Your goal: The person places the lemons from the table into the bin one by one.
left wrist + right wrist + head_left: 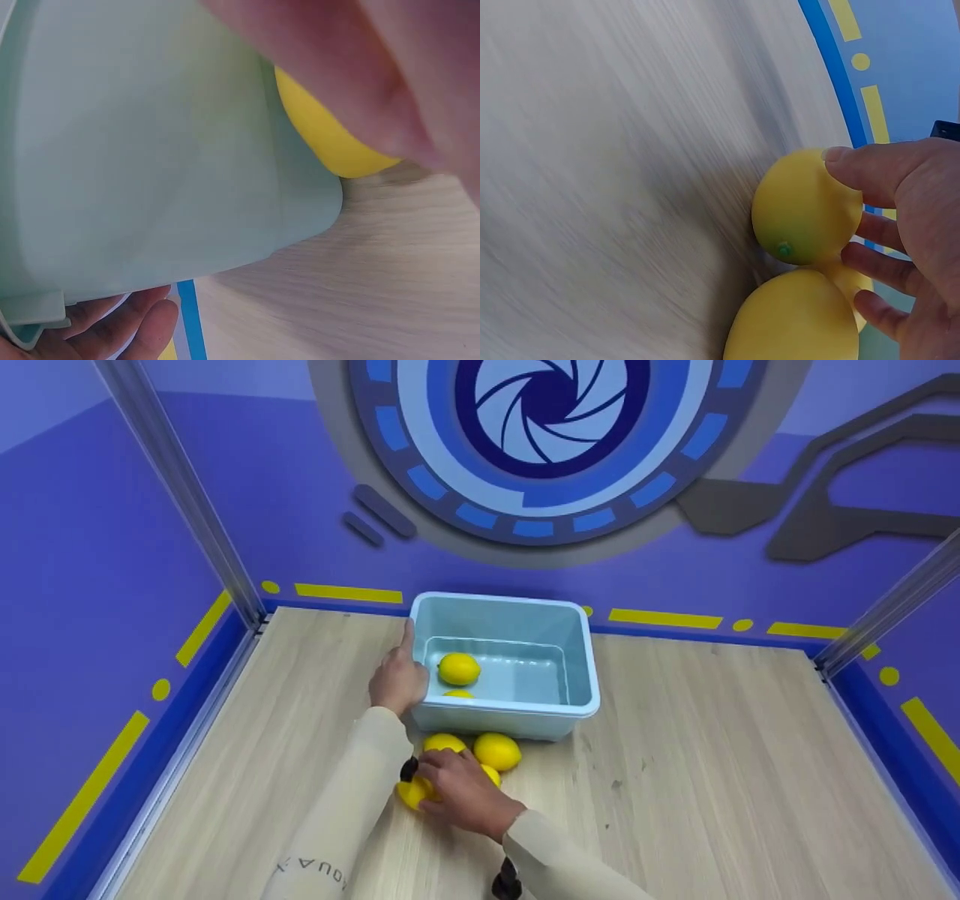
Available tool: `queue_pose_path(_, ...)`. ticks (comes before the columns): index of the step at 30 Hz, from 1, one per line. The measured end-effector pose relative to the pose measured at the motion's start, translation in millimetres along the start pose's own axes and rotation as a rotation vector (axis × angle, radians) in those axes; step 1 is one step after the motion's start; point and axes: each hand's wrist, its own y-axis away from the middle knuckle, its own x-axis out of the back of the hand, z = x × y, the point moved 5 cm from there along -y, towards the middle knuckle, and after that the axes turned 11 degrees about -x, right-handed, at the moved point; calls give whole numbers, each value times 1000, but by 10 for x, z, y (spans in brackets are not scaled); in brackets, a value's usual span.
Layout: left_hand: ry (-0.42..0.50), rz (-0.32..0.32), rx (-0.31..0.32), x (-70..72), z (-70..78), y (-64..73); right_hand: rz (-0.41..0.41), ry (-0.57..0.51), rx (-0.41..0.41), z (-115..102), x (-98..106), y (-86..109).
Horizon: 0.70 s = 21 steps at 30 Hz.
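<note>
A light blue plastic bin (495, 707) stands on the table against the back wall, with two lemons (459, 668) inside at its left. My left hand (397, 679) grips the bin's left rim, its index finger stretched along the edge; its other fingers (154, 330) curl beneath the lip in the left wrist view. In front of the bin, my right hand (466, 791) holds a lemon (414, 793) between thumb and fingers. Other lemons lie close around it, one (497, 751) at the bin's front wall. In the right wrist view, the thumb presses the held lemon (802, 206) beside another lemon (791, 322).
The wooden table (712, 765) extends to both sides of the bin. Blue printed panels (247, 495) enclose it at the back and sides, joined by metal corner posts (187, 495). A black strap end (507, 881) hangs by the right sleeve.
</note>
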Motion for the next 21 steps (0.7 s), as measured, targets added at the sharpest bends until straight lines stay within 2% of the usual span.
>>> queue_pose_path(7,19,-15,9,-15,-15,-8,11,27,17,-30,-42,-2)
queue_pose_path(21,22,-16,15,-32,-27,-22,-61,38,18,-8,-138,4)
